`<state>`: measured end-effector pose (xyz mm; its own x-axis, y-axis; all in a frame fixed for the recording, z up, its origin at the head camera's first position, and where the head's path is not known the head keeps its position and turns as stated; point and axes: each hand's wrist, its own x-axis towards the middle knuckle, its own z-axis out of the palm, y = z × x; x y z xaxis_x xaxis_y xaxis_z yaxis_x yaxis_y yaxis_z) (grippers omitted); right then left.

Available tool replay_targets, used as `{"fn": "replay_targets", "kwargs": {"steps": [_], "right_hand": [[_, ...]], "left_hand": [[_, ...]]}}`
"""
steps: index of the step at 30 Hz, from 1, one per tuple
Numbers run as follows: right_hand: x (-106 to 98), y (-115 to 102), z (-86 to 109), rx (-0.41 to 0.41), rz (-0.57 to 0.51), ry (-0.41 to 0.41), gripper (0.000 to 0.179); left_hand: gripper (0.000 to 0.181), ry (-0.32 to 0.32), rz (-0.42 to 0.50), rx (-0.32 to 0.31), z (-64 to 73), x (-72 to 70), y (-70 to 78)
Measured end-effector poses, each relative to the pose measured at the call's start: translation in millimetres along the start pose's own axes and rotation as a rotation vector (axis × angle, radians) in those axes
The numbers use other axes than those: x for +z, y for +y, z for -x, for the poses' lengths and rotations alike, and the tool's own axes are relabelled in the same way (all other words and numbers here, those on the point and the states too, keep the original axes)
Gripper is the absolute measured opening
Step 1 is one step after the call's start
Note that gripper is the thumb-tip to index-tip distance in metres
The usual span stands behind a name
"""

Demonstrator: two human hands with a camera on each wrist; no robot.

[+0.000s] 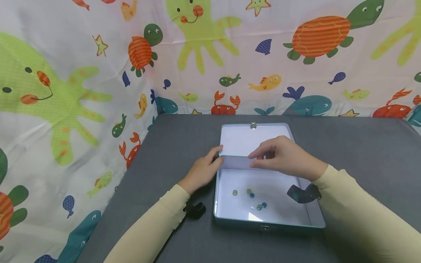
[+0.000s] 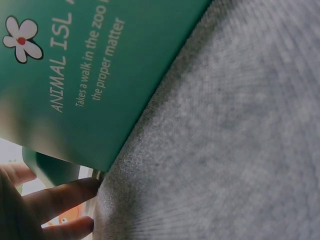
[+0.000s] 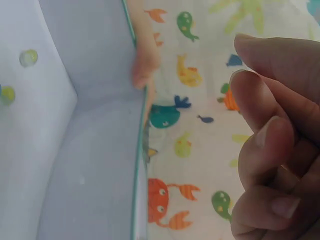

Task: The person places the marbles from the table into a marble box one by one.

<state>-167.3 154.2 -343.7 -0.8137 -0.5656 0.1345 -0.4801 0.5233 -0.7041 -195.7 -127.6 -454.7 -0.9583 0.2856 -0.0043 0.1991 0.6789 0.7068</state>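
A shallow metal box [image 1: 286, 190] with a pale inside stands on the table, its lid [image 1: 236, 138] swung back. Several glass marbles [image 1: 259, 207], green and blue, lie on its floor. My left hand [image 1: 200, 171] holds the box by its back left corner, thumb tip at the rim. Close up in the left wrist view, the box's green outside [image 2: 115, 65] carries printed words and a flower. Over the back part of the box hovers my right hand [image 1: 283, 157], its fingers loosely bent. No object shows between its thumb and fingertips, which stand slightly apart.
A dark grey cloth [image 1: 355, 153] covers the table. Behind and to the left hangs a white curtain [image 1: 197, 84] printed with sea animals. Black straps [image 1: 304, 193] sit at both wrists. A metal clasp [image 1: 253, 125] is on the lid's far edge.
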Motion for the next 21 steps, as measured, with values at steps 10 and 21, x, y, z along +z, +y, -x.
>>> {"fn": "replay_targets", "kwargs": {"steps": [10, 21], "right_hand": [[-20, 6, 34.8, 0.073, 0.064, 0.081, 0.023], [-44, 30, 77.2, 0.161, 0.136, 0.201, 0.020]], "left_hand": [[0.060, -0.007, 0.010, 0.010, 2.1, -0.7, 0.9], [0.060, -0.009, 0.019, 0.003, 1.5, -1.4, 1.8]]}}
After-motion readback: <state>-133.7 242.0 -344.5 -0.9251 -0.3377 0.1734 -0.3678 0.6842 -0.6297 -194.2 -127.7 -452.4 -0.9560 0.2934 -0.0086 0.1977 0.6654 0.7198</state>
